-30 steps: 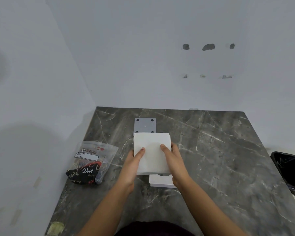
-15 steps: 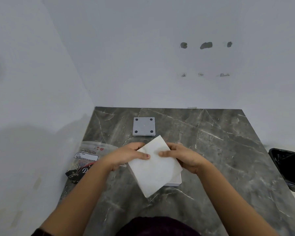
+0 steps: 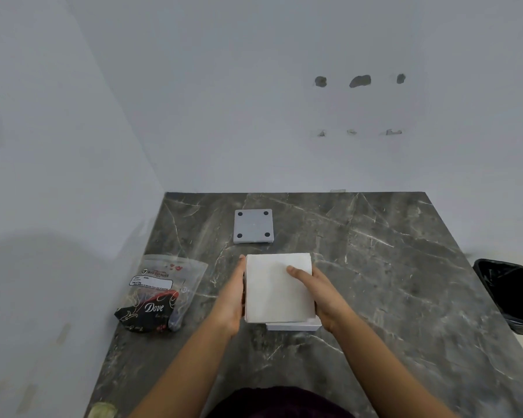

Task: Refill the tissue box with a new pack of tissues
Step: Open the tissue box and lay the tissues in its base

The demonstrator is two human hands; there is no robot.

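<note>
Both hands, the left hand (image 3: 228,300) and right hand (image 3: 322,292), hold in their grip the square white tissue stack (image 3: 277,286) just above the shallow white tissue box (image 3: 293,326), not yet seated, while the flat grey square lid (image 3: 253,226) lies beyond the grip, still off.

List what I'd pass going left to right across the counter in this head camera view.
Dove wrapper → left hand → tissue stack → right hand → black bin, off the counter's edge.

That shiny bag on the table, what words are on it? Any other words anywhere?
"Dove": on the dark lower part of the plastic bag.
"BIG TISSUES": my best reading of small print near the bag's top.
White label on the bag: print too small to read.
Nothing else here carries words.
</note>
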